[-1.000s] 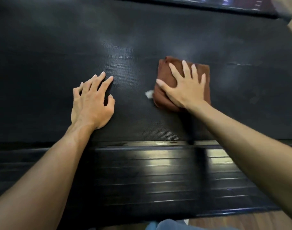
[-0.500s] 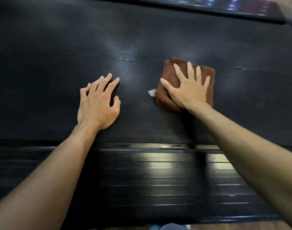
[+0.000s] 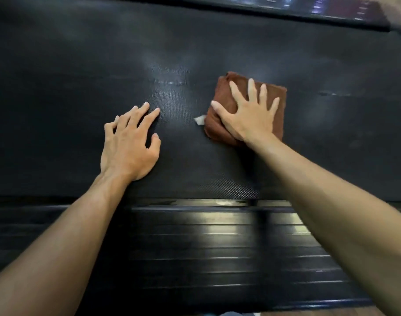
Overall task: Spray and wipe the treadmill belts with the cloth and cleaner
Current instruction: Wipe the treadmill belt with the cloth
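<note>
A folded brown cloth (image 3: 222, 99) lies on the black textured treadmill belt (image 3: 81, 76), right of centre. My right hand (image 3: 249, 115) presses flat on the cloth with fingers spread and straight. A small white tag (image 3: 200, 120) sticks out at the cloth's left edge. My left hand (image 3: 131, 144) rests on the bare belt to the left of the cloth, fingers spread and slightly arched, holding nothing. No spray bottle of cleaner is in view.
A glossy black ribbed side rail (image 3: 217, 247) runs along the near edge of the belt. Another dark rail (image 3: 286, 10) borders the far edge at the top right. Wood floor (image 3: 320, 312) shows at the bottom.
Both hands and the cloth sit slightly further right and lower in view than before, which looks mostly like camera movement. The right hand stays flat on the cloth.
</note>
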